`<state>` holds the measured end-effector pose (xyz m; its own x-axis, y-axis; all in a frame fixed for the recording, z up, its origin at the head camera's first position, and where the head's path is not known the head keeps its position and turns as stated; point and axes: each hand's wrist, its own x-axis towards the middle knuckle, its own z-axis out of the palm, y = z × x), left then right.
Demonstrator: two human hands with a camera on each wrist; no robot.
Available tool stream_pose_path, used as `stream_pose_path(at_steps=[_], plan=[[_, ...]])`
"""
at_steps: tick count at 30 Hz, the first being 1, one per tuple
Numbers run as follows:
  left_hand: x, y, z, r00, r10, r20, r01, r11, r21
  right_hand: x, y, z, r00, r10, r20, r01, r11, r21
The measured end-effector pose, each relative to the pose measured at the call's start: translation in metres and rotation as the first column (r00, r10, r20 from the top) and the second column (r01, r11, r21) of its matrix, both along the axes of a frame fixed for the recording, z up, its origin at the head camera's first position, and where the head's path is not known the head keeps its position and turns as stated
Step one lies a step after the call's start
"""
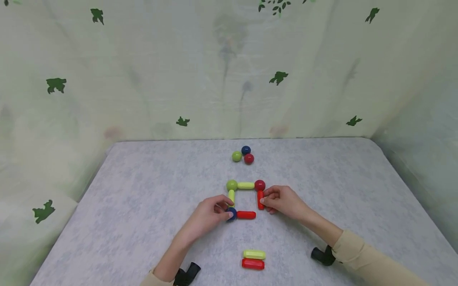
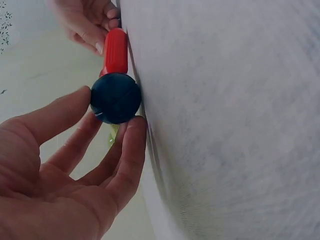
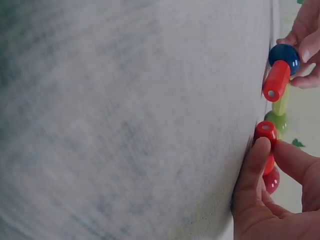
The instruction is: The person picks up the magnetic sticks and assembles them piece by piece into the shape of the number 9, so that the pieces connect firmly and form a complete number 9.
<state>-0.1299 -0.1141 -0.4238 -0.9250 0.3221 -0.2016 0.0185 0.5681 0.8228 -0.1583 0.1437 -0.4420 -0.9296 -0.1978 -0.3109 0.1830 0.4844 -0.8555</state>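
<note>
My left hand (image 1: 209, 214) pinches a dark blue ball (image 2: 116, 98) between thumb and fingers. A red rod (image 1: 246, 215) extends right from that ball, and a yellow-green rod (image 1: 231, 197) runs from it back to a green ball (image 1: 231, 185). Another yellow-green rod (image 1: 246, 185) joins the green ball to a red ball (image 1: 260, 185). From the red ball a second red rod (image 3: 265, 131) comes toward me, pinched near its free end by my right hand (image 1: 284, 202). A gap separates the ends of the two red rods, at the near right corner of this square outline.
Behind the outline sit a loose green ball (image 1: 237, 156), a blue ball (image 1: 245, 150) and a red ball (image 1: 249, 159). Nearer me lie a loose yellow-green rod (image 1: 254, 254) and a red rod (image 1: 253, 264), side by side. A patterned cloth (image 1: 143, 79) hangs behind the table (image 1: 150, 174).
</note>
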Motion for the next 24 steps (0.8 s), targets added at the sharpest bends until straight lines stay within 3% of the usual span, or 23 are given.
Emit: stream_pose_path(at_steps=[8,14,20,24], plan=[[-0.001,0.0,-0.003,1.0,-0.015,0.019,0.015,1.0,-0.008,-0.005,0.011,0.004,0.999,0.038,0.006,-0.038,0.998,-0.051],[0.0,-0.003,-0.002,0.999,-0.049,0.02,0.049,0.998,0.03,-0.033,0.02,0.015,0.991,0.029,-0.127,-0.021,0.997,0.07],[-0.001,-0.005,-0.003,0.998,-0.062,0.032,0.06,0.997,0.037,-0.071,0.02,0.021,0.947,0.114,-0.301,-0.078,0.989,0.129],[-0.002,-0.005,-0.003,0.997,-0.063,0.034,0.061,0.997,0.041,-0.093,0.011,0.021,0.91,0.207,-0.36,-0.138,0.968,0.21]])
